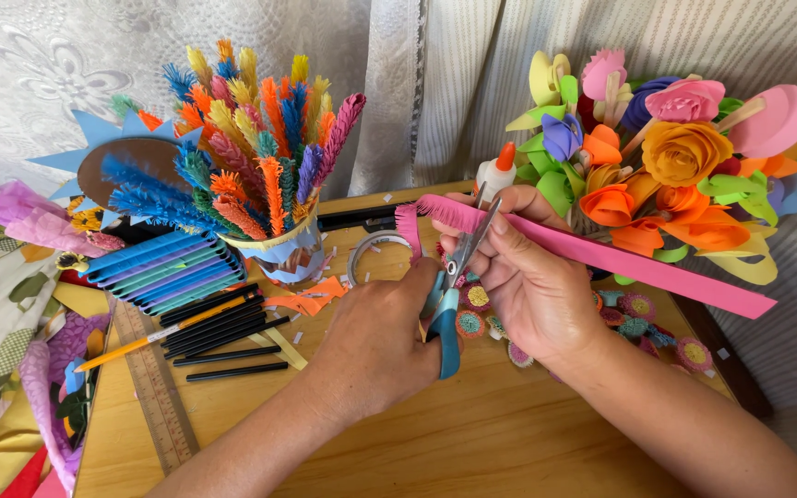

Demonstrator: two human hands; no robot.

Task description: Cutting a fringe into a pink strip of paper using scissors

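Left hand [375, 346] grasps the blue-handled scissors [449, 304], blades up against the fringed edge of a pink paper strip [592, 254]. Right hand [523, 277] pinches that strip at center, its long end running right. Small fringed paper discs [634, 318] lie under and right of the right hand. Glue bottle [495, 173] and paper-flower bouquet [666, 157] stand far right. Far left, a cup [288, 254] holds fringed paper stalks [251, 138]. Black sticks [228, 341], pencil [154, 337] and ruler [154, 392] lie left on the wooden table [472, 433].
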